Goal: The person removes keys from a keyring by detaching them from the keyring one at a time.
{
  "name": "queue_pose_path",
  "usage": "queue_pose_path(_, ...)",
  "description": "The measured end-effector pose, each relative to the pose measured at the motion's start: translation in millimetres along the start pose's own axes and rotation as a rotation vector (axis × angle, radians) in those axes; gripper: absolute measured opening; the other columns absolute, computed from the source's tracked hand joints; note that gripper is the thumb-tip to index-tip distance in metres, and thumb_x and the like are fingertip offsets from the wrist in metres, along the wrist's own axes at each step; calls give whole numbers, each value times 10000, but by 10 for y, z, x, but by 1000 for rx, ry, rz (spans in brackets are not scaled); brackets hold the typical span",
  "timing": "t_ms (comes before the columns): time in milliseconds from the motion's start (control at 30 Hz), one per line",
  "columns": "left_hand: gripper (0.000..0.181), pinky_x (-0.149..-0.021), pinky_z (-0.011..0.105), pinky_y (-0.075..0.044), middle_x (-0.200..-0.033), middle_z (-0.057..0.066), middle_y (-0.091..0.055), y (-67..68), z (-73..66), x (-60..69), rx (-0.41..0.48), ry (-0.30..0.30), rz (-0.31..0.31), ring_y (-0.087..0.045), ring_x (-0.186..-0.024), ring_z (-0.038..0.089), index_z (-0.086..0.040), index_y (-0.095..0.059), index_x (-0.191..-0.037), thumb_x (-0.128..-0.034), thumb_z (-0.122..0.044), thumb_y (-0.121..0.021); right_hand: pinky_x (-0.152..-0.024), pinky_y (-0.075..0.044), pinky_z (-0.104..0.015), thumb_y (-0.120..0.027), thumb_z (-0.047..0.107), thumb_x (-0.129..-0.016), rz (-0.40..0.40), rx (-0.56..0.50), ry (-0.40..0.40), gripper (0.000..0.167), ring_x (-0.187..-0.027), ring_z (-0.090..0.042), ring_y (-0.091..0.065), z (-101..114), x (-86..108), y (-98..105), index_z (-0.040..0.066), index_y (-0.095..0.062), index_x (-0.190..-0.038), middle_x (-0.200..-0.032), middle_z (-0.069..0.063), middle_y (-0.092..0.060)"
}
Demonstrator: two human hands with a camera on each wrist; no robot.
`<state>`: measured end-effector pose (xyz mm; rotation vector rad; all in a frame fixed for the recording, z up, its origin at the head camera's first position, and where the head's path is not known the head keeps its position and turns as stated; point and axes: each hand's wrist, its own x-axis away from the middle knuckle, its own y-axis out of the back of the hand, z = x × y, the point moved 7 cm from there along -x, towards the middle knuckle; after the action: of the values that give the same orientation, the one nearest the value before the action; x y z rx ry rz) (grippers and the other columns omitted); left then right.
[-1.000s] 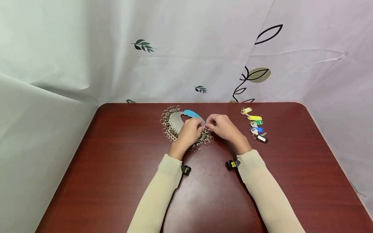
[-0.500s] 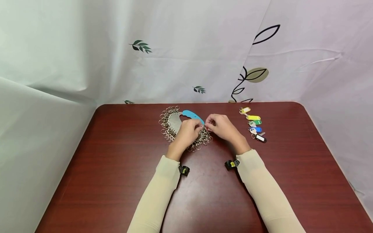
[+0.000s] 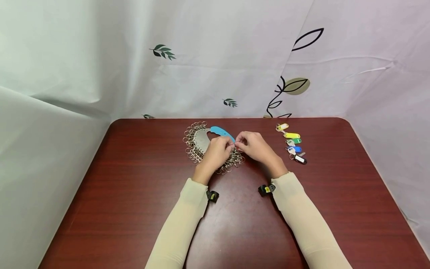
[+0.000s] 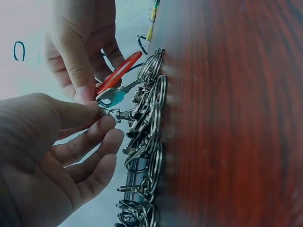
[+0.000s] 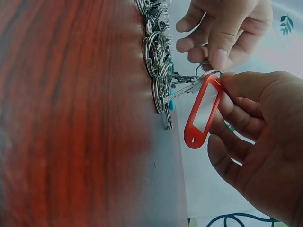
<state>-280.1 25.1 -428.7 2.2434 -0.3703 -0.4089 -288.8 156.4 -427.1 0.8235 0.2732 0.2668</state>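
Note:
A metal key holder (image 3: 201, 140) with a blue handle (image 3: 219, 130) lies on the table, edged with many small snap hooks and split rings. My left hand (image 3: 219, 151) is over its right part; in the left wrist view its thumb and index finger pinch a small metal snap hook (image 4: 116, 114). My right hand (image 3: 252, 144) meets it fingertip to fingertip. It pinches the ring end of a red key tag (image 5: 193, 127), which hangs tilted with a silver key (image 5: 182, 92) beside it. Fingertips partly hide where hook and tag ring come together.
Right of the hands lies a column of tagged keys: a pale yellow tag (image 3: 283, 127), a yellow tag (image 3: 292, 135), a green tag (image 3: 295, 141), a blue tag (image 3: 295, 149) and a black tag (image 3: 300, 159). White curtain (image 3: 201, 82) surrounds the table (image 3: 134, 209).
Both hands stay together at the same spot, with only slight fingertip shifts. The red tag shows less in the head view now. The keys at the right lie unmoved.

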Motion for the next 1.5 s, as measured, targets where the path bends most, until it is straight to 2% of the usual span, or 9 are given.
queue_pose_path(333, 108, -681, 295, -508, -853, 29, -696, 32, -3, 4, -7, -42, -3, -598, -744, 160, -105, -705, -909, -1007, -136, -671, -712, -549, -322, -723, 119, -967, -18, -5, 7, 64, -729, -147, -647, 9, -8, 25, 85, -709, -914, -800, -23, -702)
queue_pose_path(567, 79, -670, 276, -515, -822, 29, -672, 42, 7, 14, 30, -30, 32, -598, -723, 152, -91, -699, -918, -993, -93, -675, -715, -546, -322, -718, 130, -971, -24, 0, 18, 74, -730, -148, -647, 35, 4, 48, 84, -709, -914, -798, -25, -700)
queue_pose_path(700, 65, -686, 251, -531, -848, 16, -683, 35, -2, 16, 41, -17, 37, -623, -759, 132, -96, -699, -928, -976, -140, -707, -699, -541, -312, -714, 128, -973, -20, 1, 15, 77, -726, -150, -640, 47, 10, 45, 85, -707, -909, -795, -26, -694)
queue_pose_path(933, 106, -657, 265, -503, -867, 25, -691, 16, -5, 14, 16, -27, 13, -597, -728, 144, -103, -682, -910, -984, -172, -715, -690, -540, -278, -711, 135, -976, -2, 2, 29, 75, -722, -117, -643, 67, 14, 22, 86, -712, -919, -791, -12, -701)
queue_pose_path(1167, 124, -725, 324, -509, -892, 24, -711, 36, -4, 14, -8, -54, -11, -600, -785, 167, -105, -708, -891, -996, -168, -691, -691, -538, -299, -721, 150, -973, -13, 21, 30, 85, -730, -133, -645, 90, 29, 45, 96, -711, -909, -806, -11, -704)
queue_pose_path(1500, 82, -724, 306, -527, -904, 28, -706, 70, -26, 17, 0, -61, 27, -611, -785, 157, -101, -726, -908, -983, -114, -694, -693, -531, -317, -703, 113, -974, -26, 57, 14, 90, -715, -141, -630, 79, 28, 83, 95, -690, -887, -784, -13, -681)
